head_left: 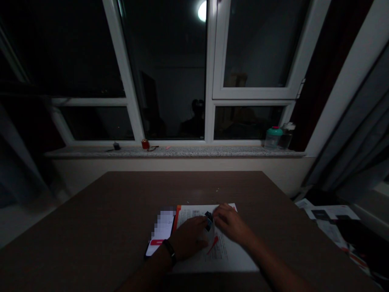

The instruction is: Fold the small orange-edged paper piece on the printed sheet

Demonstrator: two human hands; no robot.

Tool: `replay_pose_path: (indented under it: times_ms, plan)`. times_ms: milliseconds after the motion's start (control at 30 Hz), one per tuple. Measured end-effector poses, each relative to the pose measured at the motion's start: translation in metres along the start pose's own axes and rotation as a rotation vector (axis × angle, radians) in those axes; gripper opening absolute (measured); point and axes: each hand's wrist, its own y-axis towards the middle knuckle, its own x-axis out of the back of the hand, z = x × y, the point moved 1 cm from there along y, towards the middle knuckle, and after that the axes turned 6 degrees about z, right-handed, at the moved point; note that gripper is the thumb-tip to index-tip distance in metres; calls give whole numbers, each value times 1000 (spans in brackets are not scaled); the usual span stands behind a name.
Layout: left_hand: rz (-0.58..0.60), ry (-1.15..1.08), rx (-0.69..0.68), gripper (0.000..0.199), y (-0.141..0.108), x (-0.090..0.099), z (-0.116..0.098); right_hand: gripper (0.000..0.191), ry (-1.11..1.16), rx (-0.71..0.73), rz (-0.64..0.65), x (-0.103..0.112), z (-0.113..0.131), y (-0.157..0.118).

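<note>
A printed paper booklet (pixel 238 259) with an orange left edge lies on the table in front of me. Over it, my left hand (pixel 190 239), with a dark band at the wrist, has its fingertips on a small dark-blue patterned piece (pixel 208 221). Curled fingers of my right hand (pixel 229 223) hold the right side of that same piece. Below it a red strip (pixel 214 244) shows on a pale area between the hands; whether it is printed or loose I cannot tell. A phone (pixel 164 225) with a lit screen lies left of the booklet, partly behind my left forearm.
The brown table (pixel 121 211) reaches towards the window sill (pixel 188 151). On the sill stand a teal-lidded bottle (pixel 273 138), a clear bottle (pixel 286 136), a red container (pixel 145 144) and a small dark item (pixel 116 146). Papers (pixel 330 223) lie beyond the table's right edge.
</note>
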Motion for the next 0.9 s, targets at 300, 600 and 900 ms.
replay_pose_path:
  times_ms: [300, 600, 900]
  plan:
    - [-35, 5, -40, 62, -1, 6, -9, 15, 46, 21, 11, -1, -1, 0]
    - [-7, 12, -8, 72, 0, 6, -11, 17, 38, 142, 105, -5, -5, -2]
    - [-8, 50, 8, 65, 1, 7, -13, 21, -47, 184, 214, 1, -1, -3]
